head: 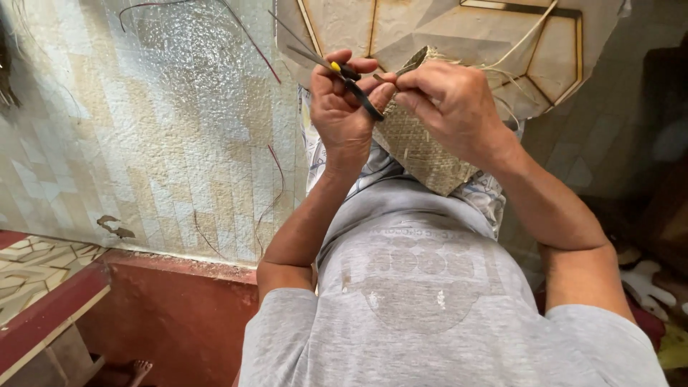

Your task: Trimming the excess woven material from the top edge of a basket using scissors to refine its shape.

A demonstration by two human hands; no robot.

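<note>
Head view, looking down over grey shirt [423,287] at both hands raised in front of chest. Left hand [342,107] closed around pair of pliers [351,82], black handles with a yellow spot, grip pressed tight on the handles; metal tips pointing up-left, apparently clamping nothing, though hard to tell. Right hand [448,100] pinching top edge of small woven basket piece [423,147], thumb and fingers closed on a thin strip near the rim. Woven piece resting against lap, held between both hands, just under the right palm. Loose pale strands [519,46] trailing off to upper right over patterned tile floor [179,143]. Red ledge [50,308] lower left, well apart from the work. Step in hand, judged: tucking or pulling a strand at the rim. Next move probably calls for bringing plier tips to the strand end while holding the rim steady.
</note>
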